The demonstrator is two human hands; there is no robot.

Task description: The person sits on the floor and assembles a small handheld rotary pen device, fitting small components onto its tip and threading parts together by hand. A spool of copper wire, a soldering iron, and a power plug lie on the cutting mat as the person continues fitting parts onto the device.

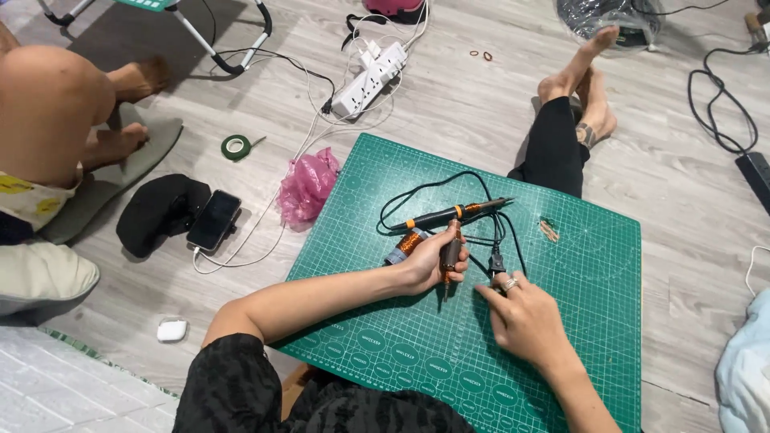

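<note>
1. I look down at a green cutting mat on a wood floor. Both hands are on the mat.
2. My left hand is closed around a small brown tool. The tool stands almost straight up, tip down on the mat.
3. A coil of copper wire lies touching the left hand, at about 10 o'clock from it.
4. My right hand rests flat and loose on the mat. Its fingertips press down by a thin black cord. It grips nothing that I can see.
5. A black and orange soldering iron lies just past the hands, at 12 o'clock. Its tip points to 3 o'clock.
6. I think the step in hand is working the tool tip at the spot between the hands.
7. I think the next move needs a steady left hand and a right hand that keeps the cord pinned down.
8. A pink bag lies off the mat at 10 o'clock. A phone lies farther that way.
</note>
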